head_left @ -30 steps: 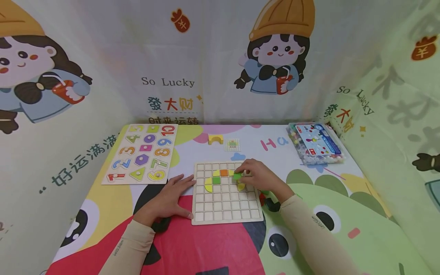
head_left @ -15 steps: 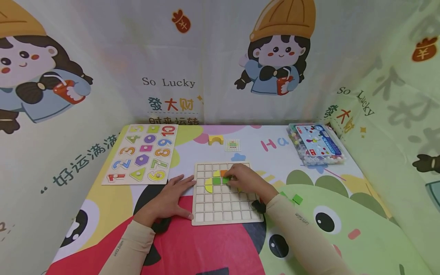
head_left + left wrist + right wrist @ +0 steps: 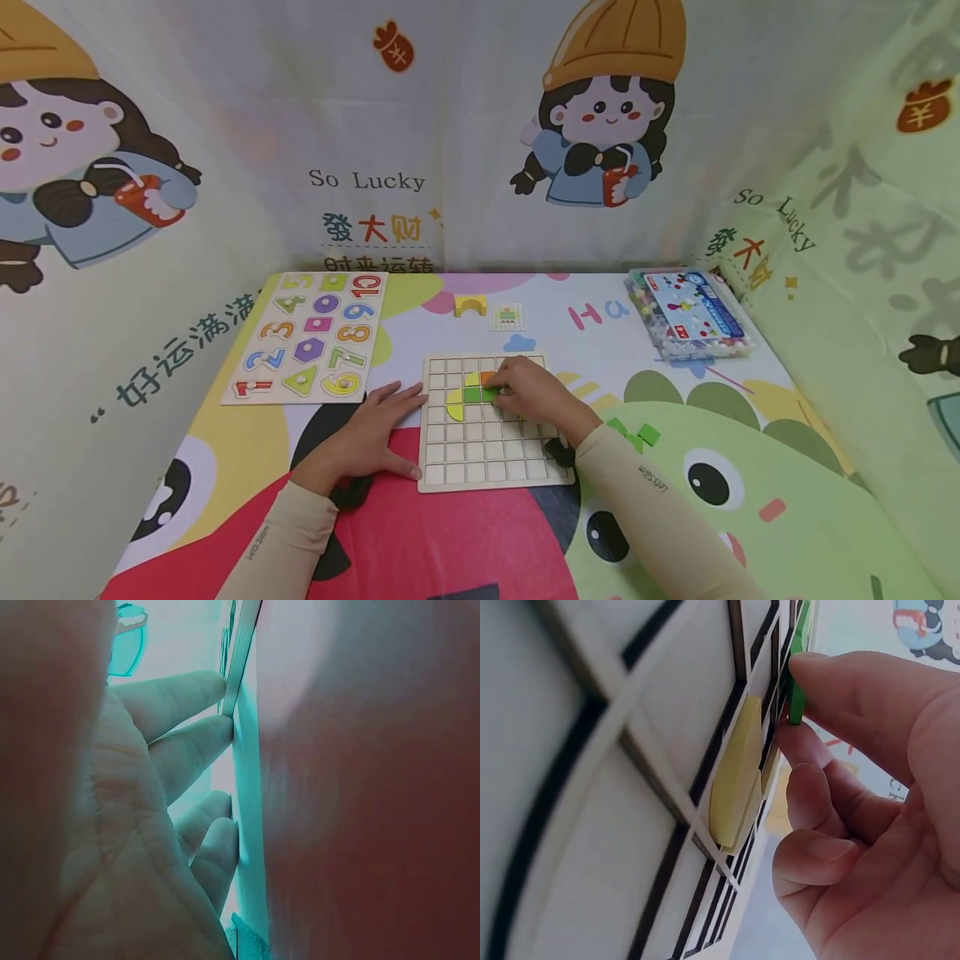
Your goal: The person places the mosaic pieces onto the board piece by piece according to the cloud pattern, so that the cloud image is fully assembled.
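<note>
Over the past second, the right hand (image 3: 536, 387) has carried a thin green square tile (image 3: 796, 701) leftward across a pale wooden grid board (image 3: 476, 452). The tile is now at 12 o'clock of the board's centre, just beside a second, already placed green square (image 3: 472, 395) at its 9 o'clock and below an orange square (image 3: 487, 378). Thumb and finger pinch the tile; whether it lies flat in its cell cannot be told. The shift appears to lengthen the row of green under the orange.

The left hand (image 3: 375, 437) is well apart from the right, fingers spread, tips touching the board's edge at 9 o'clock, seemingly steadying it. Yellow curved pieces (image 3: 455, 410) sit at 11 o'clock. With the right hand further left, loose green squares (image 3: 649, 434) show on the table at 3 o'clock, beyond the board.
</note>
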### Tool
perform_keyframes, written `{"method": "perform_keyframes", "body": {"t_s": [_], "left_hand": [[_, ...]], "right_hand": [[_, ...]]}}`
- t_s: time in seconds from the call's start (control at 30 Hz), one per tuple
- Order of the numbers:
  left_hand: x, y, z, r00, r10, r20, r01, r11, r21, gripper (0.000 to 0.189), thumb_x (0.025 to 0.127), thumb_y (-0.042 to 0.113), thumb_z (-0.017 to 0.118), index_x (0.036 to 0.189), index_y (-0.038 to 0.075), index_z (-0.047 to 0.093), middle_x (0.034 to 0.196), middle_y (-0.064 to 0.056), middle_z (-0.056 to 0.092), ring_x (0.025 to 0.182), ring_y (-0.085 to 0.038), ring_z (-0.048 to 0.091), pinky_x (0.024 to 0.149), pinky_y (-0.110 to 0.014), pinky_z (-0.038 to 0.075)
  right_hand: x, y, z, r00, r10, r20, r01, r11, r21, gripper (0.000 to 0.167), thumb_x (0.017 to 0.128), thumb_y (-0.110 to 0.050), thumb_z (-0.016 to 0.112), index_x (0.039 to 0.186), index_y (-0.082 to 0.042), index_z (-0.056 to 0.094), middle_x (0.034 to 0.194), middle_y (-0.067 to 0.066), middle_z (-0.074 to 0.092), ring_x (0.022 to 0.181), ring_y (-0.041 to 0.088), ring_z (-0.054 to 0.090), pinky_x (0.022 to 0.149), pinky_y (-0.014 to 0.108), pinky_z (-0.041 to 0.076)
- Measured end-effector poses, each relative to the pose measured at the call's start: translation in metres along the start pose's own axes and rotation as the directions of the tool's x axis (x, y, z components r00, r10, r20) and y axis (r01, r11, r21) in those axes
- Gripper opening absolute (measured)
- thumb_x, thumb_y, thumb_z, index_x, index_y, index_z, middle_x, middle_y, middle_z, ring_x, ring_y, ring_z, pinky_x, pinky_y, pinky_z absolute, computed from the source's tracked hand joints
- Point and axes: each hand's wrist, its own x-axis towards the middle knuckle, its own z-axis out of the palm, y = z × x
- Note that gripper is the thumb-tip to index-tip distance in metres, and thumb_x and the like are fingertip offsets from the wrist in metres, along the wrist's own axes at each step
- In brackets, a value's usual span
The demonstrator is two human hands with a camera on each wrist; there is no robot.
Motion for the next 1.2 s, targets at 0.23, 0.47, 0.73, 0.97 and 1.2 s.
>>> {"method": "perform_keyframes", "body": {"t_s": [0.23, 0.47, 0.73, 0.97, 1.2], "left_hand": [[0.000, -0.001, 0.001, 1.000, 0.006, -0.001, -0.006, 1.000, 0.004, 0.115, 0.067, 0.054, 0.095, 0.163, 0.022, 0.042, 0.174, -0.001, 0.032, 0.162, -0.038, 0.017, 0.114, -0.061, 0.050], [0.000, -0.001, 0.001, 1.000, 0.011, -0.004, -0.011, 1.000, 0.009, 0.115, 0.067, 0.054, 0.096, 0.163, 0.022, 0.042, 0.174, -0.001, 0.032, 0.162, -0.039, 0.018, 0.112, -0.061, 0.051], [0.000, -0.001, 0.002, 1.000, 0.001, -0.003, -0.001, 1.000, 0.000, 0.116, 0.066, 0.054, 0.096, 0.164, 0.023, 0.042, 0.174, 0.000, 0.032, 0.162, -0.038, 0.017, 0.112, -0.060, 0.052], [-0.001, 0.000, 0.002, 1.000, -0.008, -0.006, 0.008, 1.000, -0.001, 0.116, 0.066, 0.053, 0.096, 0.164, 0.023, 0.042, 0.174, 0.000, 0.031, 0.162, -0.038, 0.017, 0.112, -0.061, 0.051], [-0.002, 0.002, 0.000, 1.000, -0.016, 0.002, 0.016, 1.000, -0.005, 0.116, 0.066, 0.053, 0.096, 0.164, 0.023, 0.041, 0.174, 0.000, 0.031, 0.162, -0.038, 0.016, 0.109, -0.060, 0.054]], "right_hand": [[-0.002, -0.001, 0.001, 1.000, 0.000, -0.024, 0.000, 1.000, 0.000, 0.025, 0.095, -0.009, 0.076, 0.120, -0.011, 0.081, 0.107, 0.005, 0.072, 0.094, 0.016, 0.060, 0.083, 0.031, 0.053], [-0.001, -0.002, 0.004, 0.999, 0.023, -0.038, -0.023, 1.000, -0.002, 0.025, 0.095, -0.009, 0.078, 0.119, -0.012, 0.082, 0.105, 0.005, 0.071, 0.093, 0.015, 0.059, 0.081, 0.030, 0.053], [-0.002, -0.007, 0.002, 0.997, 0.063, -0.033, -0.063, 0.998, -0.014, 0.024, 0.094, -0.010, 0.080, 0.118, -0.013, 0.083, 0.107, 0.004, 0.073, 0.098, 0.017, 0.062, 0.088, 0.035, 0.057], [-0.005, -0.010, 0.001, 0.995, 0.089, -0.051, -0.089, 0.996, 0.008, 0.019, 0.094, -0.011, 0.080, 0.112, -0.012, 0.084, 0.106, 0.003, 0.075, 0.101, 0.019, 0.065, 0.095, 0.039, 0.058], [-0.026, -0.002, -0.004, 0.984, 0.164, -0.071, -0.153, 0.979, 0.135, 0.022, 0.095, -0.021, 0.079, 0.116, -0.014, 0.083, 0.109, 0.000, 0.072, 0.097, 0.014, 0.062, 0.089, 0.035, 0.056]]}}
